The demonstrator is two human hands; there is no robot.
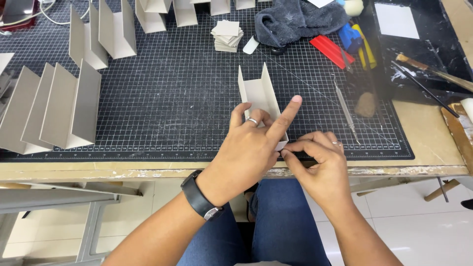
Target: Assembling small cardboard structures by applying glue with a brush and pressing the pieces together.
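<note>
Your left hand [249, 148] lies over the near end of a U-shaped cardboard channel [258, 96]. Its index finger points up and away to the right, while the other fingers curl down against the channel's left wall; one of them wears a ring. A dark wristwatch [201, 199] sits on that wrist. Your right hand [320, 165] comes in from the right, with thumb and forefinger pinched together on the channel's near right corner and the rest of the fingers loosely bent behind them.

The channel stands open side up on the black gridded cutting mat [172, 98], its near end by the mat's near edge and its length running away from you. The mat covers most of a pale workbench [428, 135], whose near edge is worn and chipped.

To the left, several larger folded cardboard pieces [54, 108] stand in a leaning row, and more stand along the far edge. A small stack of cardboard squares [226, 35] rests far of the channel, just beside a crumpled dark cloth [295, 19]. To the right of the cloth lie a red flat tool [331, 50] and blue and yellow items; a thin metal tool [345, 108] lies on the mat's right part. Farther right, a dark tray [443, 44] holds brushes and a white sheet.

Below the bench you see your blue jeans [286, 221] and a pale tiled floor [423, 231].
</note>
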